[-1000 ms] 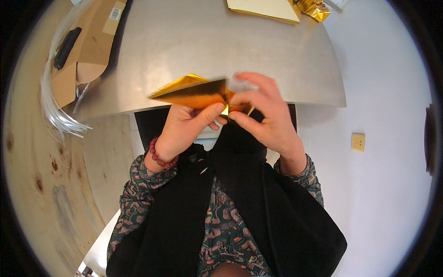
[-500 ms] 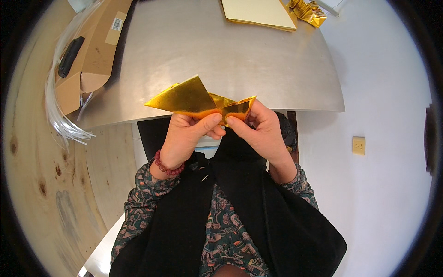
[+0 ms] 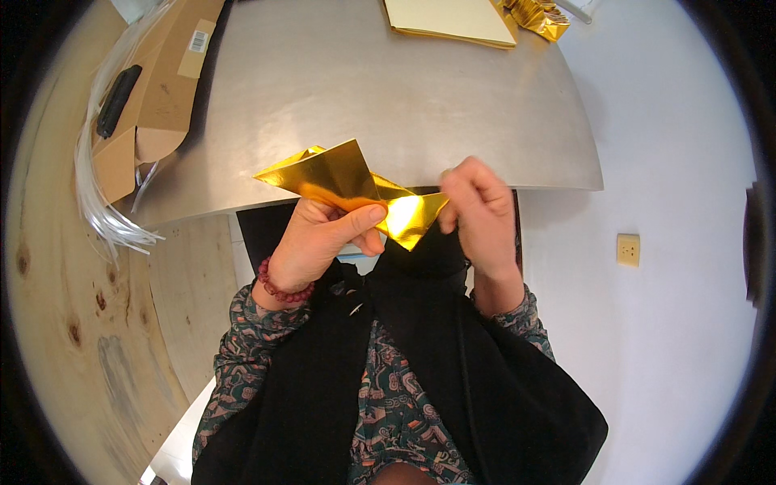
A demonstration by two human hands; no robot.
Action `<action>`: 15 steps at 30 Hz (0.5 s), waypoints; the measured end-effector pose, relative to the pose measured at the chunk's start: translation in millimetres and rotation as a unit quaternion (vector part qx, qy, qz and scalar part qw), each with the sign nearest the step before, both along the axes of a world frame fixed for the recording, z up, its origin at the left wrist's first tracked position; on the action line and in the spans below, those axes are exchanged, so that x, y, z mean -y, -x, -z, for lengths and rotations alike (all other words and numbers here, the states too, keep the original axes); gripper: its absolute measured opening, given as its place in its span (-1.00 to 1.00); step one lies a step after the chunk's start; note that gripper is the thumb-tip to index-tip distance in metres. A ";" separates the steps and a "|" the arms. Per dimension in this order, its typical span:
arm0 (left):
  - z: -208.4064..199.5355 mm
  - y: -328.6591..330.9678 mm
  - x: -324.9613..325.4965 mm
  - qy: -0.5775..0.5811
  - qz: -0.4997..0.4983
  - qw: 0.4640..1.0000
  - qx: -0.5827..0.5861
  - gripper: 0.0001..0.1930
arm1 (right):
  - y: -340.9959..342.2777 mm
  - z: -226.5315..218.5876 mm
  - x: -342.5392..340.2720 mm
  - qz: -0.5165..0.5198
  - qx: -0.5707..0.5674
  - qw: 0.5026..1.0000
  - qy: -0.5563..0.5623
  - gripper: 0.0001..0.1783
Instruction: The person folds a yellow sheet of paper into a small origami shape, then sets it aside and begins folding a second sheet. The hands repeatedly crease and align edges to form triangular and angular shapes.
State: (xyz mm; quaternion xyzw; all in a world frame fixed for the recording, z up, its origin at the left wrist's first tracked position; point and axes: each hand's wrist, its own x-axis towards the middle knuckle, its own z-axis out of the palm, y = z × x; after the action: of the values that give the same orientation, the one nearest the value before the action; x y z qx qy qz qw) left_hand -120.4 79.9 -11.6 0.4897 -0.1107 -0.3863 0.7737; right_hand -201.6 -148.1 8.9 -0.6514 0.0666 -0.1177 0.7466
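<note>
Holding folded gold paper (image 3: 330, 176) over the near edge of the metal surface (image 3: 485, 113), about midway across the view. Pinching it with the left hand (image 3: 319, 234), pressing the thumb on its near face, curling the fingers behind, and so closing that grip on the paper's lower middle. Pointing one broad flap out to the left and a smaller, brightly shining part to the right. Bending the fingers of the right hand (image 3: 483, 212) into a nearly closed, slightly blurred grip at the right tip, hiding whether pinching that tip or merely touching it. Wearing a dark red beaded bracelet (image 3: 281, 293) on the left wrist. Facing a stack of cream sheets (image 3: 451, 20) beside a crumpled gold bundle (image 3: 540, 18) at the far side.
</note>
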 end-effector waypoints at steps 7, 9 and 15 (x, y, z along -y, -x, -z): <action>-9.4 -4.0 10.3 0.026 -0.076 0.997 -0.004 -0.76 | -1.3 8.1 -4.2 -0.055 0.039 0.997 -0.037 -0.73; -12.5 -3.6 12.4 0.033 -0.072 0.997 -0.012 -0.77 | 4.2 6.8 -10.2 -0.073 0.014 0.997 0.013 -0.75; -15.0 2.5 11.3 0.093 -0.054 0.991 -0.073 -0.79 | 1.2 0.3 -6.2 -0.104 0.060 0.990 0.069 -0.72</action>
State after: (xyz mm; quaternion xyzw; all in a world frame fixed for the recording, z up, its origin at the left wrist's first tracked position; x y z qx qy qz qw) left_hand -122.9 68.5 3.4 0.3911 -0.0628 -0.3670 0.8417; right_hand -202.8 -141.8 8.6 -0.6963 -0.0545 -0.0828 0.7109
